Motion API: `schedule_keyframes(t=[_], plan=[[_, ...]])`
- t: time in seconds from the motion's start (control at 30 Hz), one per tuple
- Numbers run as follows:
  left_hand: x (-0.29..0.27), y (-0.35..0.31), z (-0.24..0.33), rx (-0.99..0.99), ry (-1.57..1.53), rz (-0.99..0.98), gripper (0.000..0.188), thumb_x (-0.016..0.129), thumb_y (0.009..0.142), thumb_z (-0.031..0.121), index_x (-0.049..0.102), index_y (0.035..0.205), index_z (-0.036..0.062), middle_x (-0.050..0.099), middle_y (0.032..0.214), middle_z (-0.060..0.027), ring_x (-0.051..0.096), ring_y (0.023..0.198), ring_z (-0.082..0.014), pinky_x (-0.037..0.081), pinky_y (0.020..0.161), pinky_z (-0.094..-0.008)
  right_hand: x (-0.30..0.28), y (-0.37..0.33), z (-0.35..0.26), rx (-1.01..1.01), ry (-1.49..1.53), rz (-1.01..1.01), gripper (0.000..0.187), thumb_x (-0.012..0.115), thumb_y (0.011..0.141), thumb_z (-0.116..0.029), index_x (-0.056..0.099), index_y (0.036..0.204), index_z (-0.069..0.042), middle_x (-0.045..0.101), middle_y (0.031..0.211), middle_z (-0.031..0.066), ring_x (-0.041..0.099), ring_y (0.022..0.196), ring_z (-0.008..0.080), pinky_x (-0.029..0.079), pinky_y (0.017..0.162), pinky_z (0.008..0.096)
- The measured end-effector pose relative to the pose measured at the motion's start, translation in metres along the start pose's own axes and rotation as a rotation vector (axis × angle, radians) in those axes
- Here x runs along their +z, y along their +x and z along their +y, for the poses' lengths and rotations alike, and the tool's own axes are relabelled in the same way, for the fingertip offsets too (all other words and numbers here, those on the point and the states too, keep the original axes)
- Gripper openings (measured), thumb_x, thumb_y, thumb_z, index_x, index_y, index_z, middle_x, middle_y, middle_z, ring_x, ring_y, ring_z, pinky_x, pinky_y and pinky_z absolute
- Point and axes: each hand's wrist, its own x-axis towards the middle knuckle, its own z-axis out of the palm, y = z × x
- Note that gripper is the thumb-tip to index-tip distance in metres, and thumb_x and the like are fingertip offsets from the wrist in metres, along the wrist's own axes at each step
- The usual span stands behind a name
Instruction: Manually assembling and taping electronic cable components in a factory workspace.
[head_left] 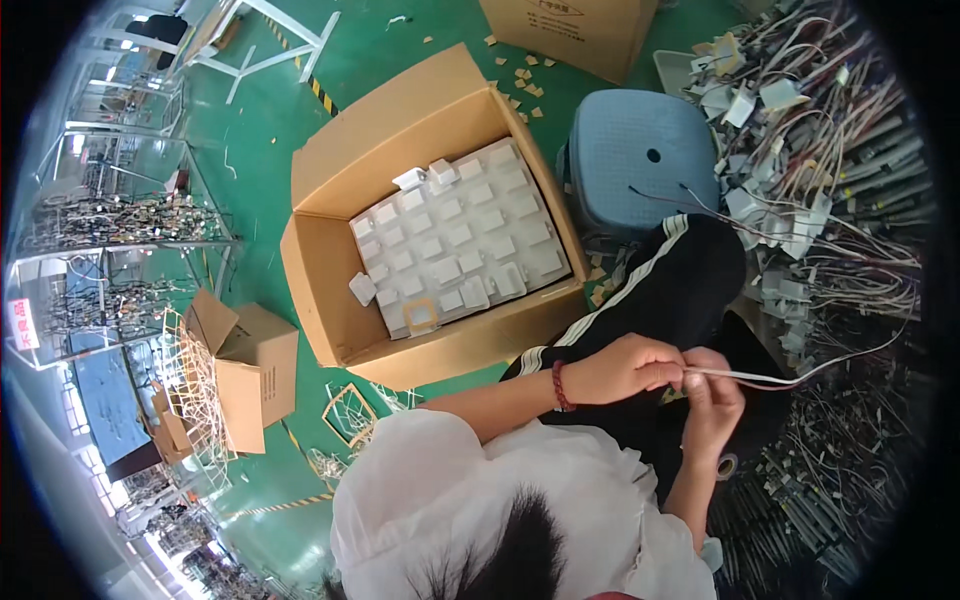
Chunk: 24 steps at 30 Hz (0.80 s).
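My left hand (pixel 632 368), with a dark red beaded bracelet at its wrist, is closed in a pinch over my lap. Right beside it, my right hand (pixel 712 402) is closed too, its thumb against its fingers. Both hold a thin white and brownish wire lead (pixel 765 379), which runs out of my fingers and curves off to the right. The end between my fingertips is too small to make out. Black trousers (pixel 690 268) with white stripes lie just beyond my hands.
A large open cardboard box (pixel 440 368) holds rows of white pieces (pixel 460 235). A blue stool (pixel 640 150) stands right of it. Heaps of wire harnesses (pixel 800 190) fill the right side. A smaller carton (pixel 262 375) and racks of wires (pixel 130 220) are at left.
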Motion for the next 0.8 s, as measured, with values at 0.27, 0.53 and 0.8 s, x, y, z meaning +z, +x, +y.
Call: schedule_keyframes(t=[0.27,0.53,0.8], plan=[[-0.138,0.002,-0.013,-0.042,-0.036,0.033,0.023,0.049,0.095,0.02,0.065,0.096,0.0029,0.063,0.091,-0.0054,0.06,0.075,-0.0153,0.051,0.068,-0.0299,0.013,0.012,-0.009,0.074,0.004,0.154,0.013,0.055,0.092,-0.008,0.058,0.088,0.004,0.065,0.089,0.0135,0.061,0.068,0.0147,0.05,0.064,0.0246],[-0.407,-0.012,-0.157,-0.949,0.889,1.481,0.071,0.069,0.074,0.05,0.041,0.129,0.0158,0.043,0.13,-0.0185,0.053,0.112,-0.0373,0.048,0.088,-0.0468,-0.003,0.03,-0.002,0.518,0.104,0.241,0.01,0.061,0.087,-0.003,0.057,0.095,0.001,0.066,0.085,0.0118,0.061,0.066,0.0123,0.053,0.063,0.0244],[-0.44,-0.039,-0.182,-1.077,1.087,1.282,0.054,0.066,0.078,0.038,0.043,0.125,0.0234,0.053,0.118,-0.0141,0.056,0.107,-0.0354,0.05,0.082,-0.0483,-0.011,0.048,-0.012,0.517,-0.004,0.243,0.013,0.06,0.082,0.004,0.056,0.094,0.0,0.067,0.085,0.0125,0.062,0.069,0.0133,0.051,0.063,0.024]])
